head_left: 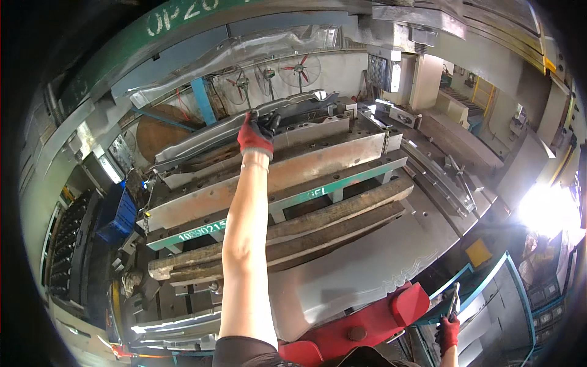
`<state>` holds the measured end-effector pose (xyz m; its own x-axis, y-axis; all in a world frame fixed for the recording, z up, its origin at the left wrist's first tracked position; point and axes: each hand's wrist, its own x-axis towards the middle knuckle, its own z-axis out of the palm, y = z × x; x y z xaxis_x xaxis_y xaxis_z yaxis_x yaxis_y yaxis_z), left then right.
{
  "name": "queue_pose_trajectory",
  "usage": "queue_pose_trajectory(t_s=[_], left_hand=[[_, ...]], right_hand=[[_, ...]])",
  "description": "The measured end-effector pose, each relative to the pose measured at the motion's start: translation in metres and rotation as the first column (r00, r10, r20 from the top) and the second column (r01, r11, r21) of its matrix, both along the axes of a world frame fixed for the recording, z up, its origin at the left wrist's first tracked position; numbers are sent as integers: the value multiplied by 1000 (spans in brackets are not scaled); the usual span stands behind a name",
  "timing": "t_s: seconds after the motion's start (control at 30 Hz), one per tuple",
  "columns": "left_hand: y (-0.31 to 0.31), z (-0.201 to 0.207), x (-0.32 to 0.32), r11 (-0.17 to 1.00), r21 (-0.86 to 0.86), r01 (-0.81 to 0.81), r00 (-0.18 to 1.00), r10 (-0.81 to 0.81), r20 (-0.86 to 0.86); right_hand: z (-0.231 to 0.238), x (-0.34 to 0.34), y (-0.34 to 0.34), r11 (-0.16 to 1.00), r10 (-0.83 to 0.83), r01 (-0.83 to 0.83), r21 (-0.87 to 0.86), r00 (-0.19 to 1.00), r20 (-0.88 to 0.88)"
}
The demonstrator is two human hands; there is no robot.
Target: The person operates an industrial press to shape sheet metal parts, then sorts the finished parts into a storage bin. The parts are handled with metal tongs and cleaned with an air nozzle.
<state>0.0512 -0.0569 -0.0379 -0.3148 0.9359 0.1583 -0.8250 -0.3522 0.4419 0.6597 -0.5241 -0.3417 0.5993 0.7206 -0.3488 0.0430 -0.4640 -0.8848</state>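
Observation:
My left hand [257, 133], in a red and black glove, reaches far forward. Its fingers close on the near edge of a long formed sheet-metal panel [202, 136], which lies along the top of a steel die [269, 174]. Down at the lower right is my right hand [448, 333] in a red glove, wrapped round a slim, shiny metal tool [455, 300] that points up; its exact kind is too small to make out. My left forearm hides part of the die's front.
Below the die run a green bar [342, 186] and two wooden beams [342, 211]. A red metal machine part [367, 324] sits close to me. Blue-framed racking [504, 293] stands at the lower right, a blue crate [116, 214] at left, several fans [299, 70] behind. Overhead hangs a green-edged press part [165, 30].

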Motion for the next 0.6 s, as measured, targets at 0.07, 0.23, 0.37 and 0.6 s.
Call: queue_pose_trajectory(t_s=[0.07,0.23,0.37,0.6], left_hand=[[8,6,-21,998,-5,69,990,-68,125],[-8,36,15,982,121,-143,974,119,192],[-27,44,15,986,37,-161,987,161,18],[-141,-24,38,250,670,-699,-693,-8,-720]], right_hand=[[-5,-2,20,999,42,-42,1,998,-52],[-5,-6,26,973,229,-228,-31,973,38],[-62,20,16,912,253,-323,254,928,272],[-71,34,-2,976,153,-158,152,987,48]])
